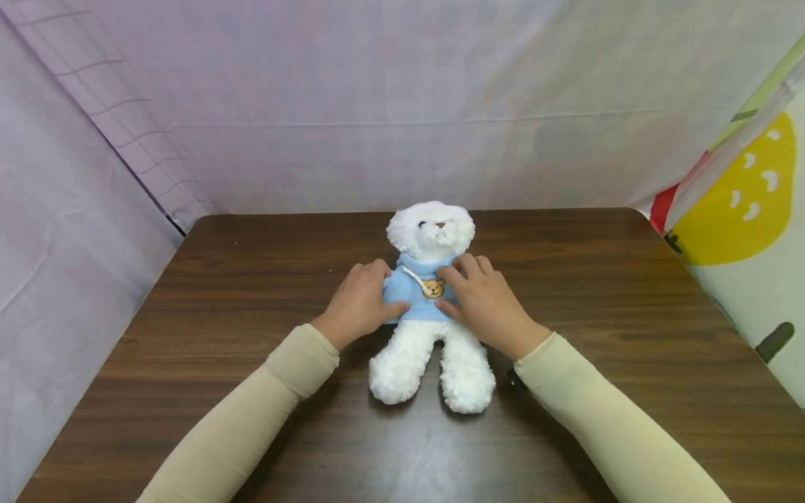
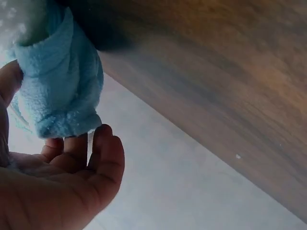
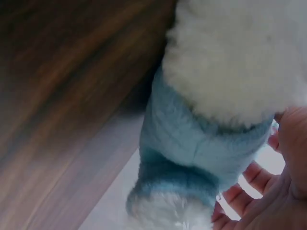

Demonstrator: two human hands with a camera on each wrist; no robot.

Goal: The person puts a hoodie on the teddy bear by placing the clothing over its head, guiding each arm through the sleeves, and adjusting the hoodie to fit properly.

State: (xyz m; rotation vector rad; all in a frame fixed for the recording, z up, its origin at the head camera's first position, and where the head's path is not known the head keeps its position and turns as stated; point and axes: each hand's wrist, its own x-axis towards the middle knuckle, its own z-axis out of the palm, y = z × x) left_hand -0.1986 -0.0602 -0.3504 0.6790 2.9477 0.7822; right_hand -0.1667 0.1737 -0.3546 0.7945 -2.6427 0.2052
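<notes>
A white plush teddy bear [image 1: 430,230] in a light blue hoodie [image 1: 423,311] lies face up on the wooden table, legs toward me. My left hand [image 1: 357,302] grips the side of the hoodie, thumb on its front; the left wrist view shows the fingers curled at the blue cloth [image 2: 62,91]. From the other side my right hand [image 1: 489,304] holds the hoodie, fingertips beside the printed bear face [image 1: 432,288]. The right wrist view shows white fur [image 3: 235,57] at the hem, a blue sleeve, and my fingers [image 3: 259,178] curled along the cloth.
The dark wooden tabletop [image 1: 251,279] spreads around the bear, its far edge just behind the head. A pale patterned curtain [image 1: 390,105] hangs behind the table. White cloth [image 1: 50,279] hangs at the left, and a printed sheet with a yellow shape [image 1: 748,209] at the right.
</notes>
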